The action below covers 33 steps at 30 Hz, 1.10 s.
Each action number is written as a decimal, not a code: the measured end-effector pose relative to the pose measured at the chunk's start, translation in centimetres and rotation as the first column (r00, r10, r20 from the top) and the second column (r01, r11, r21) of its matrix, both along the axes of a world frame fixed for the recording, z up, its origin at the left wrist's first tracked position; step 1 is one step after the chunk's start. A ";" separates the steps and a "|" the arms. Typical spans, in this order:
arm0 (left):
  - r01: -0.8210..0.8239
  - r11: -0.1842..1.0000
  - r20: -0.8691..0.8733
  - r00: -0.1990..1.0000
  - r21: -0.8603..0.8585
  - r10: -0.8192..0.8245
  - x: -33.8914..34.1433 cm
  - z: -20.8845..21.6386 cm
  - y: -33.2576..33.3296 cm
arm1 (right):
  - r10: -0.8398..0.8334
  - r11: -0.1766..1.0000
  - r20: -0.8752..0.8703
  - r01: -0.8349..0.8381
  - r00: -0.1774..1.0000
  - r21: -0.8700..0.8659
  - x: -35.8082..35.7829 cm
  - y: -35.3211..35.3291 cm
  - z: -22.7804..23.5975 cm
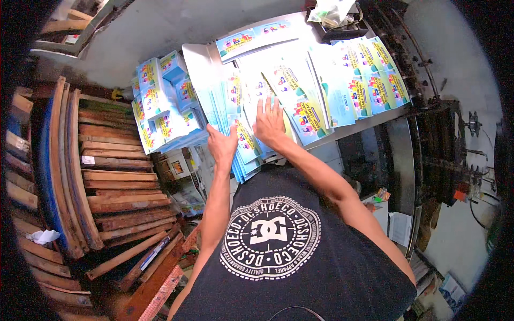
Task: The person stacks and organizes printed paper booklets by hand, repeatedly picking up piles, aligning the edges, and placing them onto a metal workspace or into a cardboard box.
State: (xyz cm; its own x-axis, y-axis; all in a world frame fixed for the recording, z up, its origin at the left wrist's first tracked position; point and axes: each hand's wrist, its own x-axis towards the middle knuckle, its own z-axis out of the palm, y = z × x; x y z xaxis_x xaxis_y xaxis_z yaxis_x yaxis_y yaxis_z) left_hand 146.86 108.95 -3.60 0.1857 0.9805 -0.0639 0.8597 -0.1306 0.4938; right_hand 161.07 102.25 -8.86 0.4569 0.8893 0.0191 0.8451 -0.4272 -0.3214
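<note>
Long printed sheets in light blue, yellow and green lie in overlapping piles on the brightly lit worktop in front of me. My left hand grips the near left edge of a thick stack of printed sheets, its thumb on the top side. Beside it, my right hand rests with fingers stretched out on the printed sheets, holding nothing. To its right, another fanned pile slants across the worktop. Glare washes out the sheets' far parts.
Bundled printed pieces are stacked on the left. More sheets overlap at the right end, below a dark tray with a plastic bag. Wooden planks fill the left side. Dark machinery stands on the right.
</note>
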 end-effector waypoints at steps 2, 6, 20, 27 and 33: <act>-0.004 1.000 0.013 1.000 0.002 0.004 -0.8 -1.1 -0.2 | -0.040 0.994 0.069 0.047 0.997 -0.103 -0.4 -0.7 -0.2; -0.015 1.000 -0.015 1.000 -0.012 0.015 -0.3 0.5 -0.5 | -0.017 0.983 -0.019 0.013 1.000 -0.183 2.0 -2.1 0.0; -0.048 0.986 -0.043 0.998 -0.161 0.041 0.1 2.5 -0.1 | 0.319 0.947 -0.896 -0.138 0.308 0.290 -0.8 -1.7 1.0; -0.080 0.991 -0.064 0.995 -0.105 0.074 -0.5 0.9 0.2 | 0.077 0.996 0.145 -0.068 0.986 -0.061 -2.2 0.1 0.7; -0.061 0.992 -0.043 0.997 -0.113 0.056 -0.3 1.9 -0.1 | 0.036 0.982 0.130 -0.011 0.991 -0.190 -1.2 0.0 -1.6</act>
